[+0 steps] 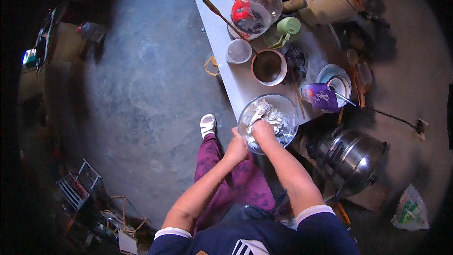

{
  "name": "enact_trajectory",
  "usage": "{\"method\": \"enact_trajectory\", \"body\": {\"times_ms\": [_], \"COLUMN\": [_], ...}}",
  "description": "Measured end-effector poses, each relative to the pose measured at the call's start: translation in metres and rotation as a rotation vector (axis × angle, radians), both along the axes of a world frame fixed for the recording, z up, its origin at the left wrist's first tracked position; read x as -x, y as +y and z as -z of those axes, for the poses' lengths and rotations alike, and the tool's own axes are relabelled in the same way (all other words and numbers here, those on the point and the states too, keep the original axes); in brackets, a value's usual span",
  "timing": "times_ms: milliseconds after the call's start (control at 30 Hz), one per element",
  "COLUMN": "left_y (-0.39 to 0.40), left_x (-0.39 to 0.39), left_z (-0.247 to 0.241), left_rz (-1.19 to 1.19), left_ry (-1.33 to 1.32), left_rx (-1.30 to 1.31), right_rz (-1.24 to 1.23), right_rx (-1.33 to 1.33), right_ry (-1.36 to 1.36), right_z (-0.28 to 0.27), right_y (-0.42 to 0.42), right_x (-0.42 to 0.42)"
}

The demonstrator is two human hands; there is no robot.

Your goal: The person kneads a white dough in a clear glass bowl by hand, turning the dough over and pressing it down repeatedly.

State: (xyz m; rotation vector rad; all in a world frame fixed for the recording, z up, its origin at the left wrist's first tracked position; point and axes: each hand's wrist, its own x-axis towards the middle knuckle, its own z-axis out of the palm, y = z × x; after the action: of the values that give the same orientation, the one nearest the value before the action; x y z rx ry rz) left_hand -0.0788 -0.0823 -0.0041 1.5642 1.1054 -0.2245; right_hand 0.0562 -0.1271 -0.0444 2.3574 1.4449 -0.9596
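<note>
A clear glass bowl [294, 122] holds a white, floury, lumpy dough [270, 111] and sits at the near end of the light-topped table. My left hand [238, 147] grips the bowl's left rim, with the thumb up along the outside. My right hand [262, 131] reaches down inside the bowl and presses into the dough. Its fingers are curled down and mostly hidden, so their grip does not show. Just beyond the bowl stands a round pot [268, 66] with dark insides.
On the table [226, 78] are a translucent cup [239, 51], a red-capped plastic jug [254, 14], a green-topped bottle [288, 26] and a purple packet [320, 97] beside stacked bowls. A beige jug [331, 1] stands farther back. Right of me is a steel pot [354, 163].
</note>
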Motion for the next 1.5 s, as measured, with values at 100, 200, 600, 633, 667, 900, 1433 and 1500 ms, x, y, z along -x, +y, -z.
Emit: {"method": "enact_trajectory", "body": {"times_ms": [100,200,600,633,667,900,1433,1500], "left_y": [0.002,0.008,0.037,0.037,0.037,0.041,0.041,0.042], "left_x": [0.001,-0.006,-0.006,-0.007,-0.010,-0.017,-0.011,-0.008], "left_z": [-0.001,-0.003,0.013,0.009,0.007,-0.002,-0.004,-0.006], "left_rz": [0.000,0.073,0.160,0.156,0.153,0.152,0.114,0.099], "left_ry": [0.001,0.044,-0.016,0.009,0.033,0.088,0.094,0.099], "left_rx": [0.018,0.037,-0.172,-0.174,-0.177,-0.178,-0.034,-0.058], "right_rz": [0.036,0.165,0.390,0.403,0.417,0.431,0.616,0.514], "right_rx": [0.005,0.034,-0.113,-0.186,-0.259,-0.102,-0.285,-0.237], "right_ry": [0.019,0.074,0.205,0.184,0.161,0.156,0.901,0.748], "right_z": [0.006,0.007,-0.026,-0.017,-0.006,-0.008,-0.036,-0.058], "right_y": [0.001,-0.001,-0.049,-0.049,-0.045,-0.033,0.006,-0.003], "right_x": [-0.005,-0.013,-0.031,-0.027,-0.025,-0.040,-0.089,-0.067]}}
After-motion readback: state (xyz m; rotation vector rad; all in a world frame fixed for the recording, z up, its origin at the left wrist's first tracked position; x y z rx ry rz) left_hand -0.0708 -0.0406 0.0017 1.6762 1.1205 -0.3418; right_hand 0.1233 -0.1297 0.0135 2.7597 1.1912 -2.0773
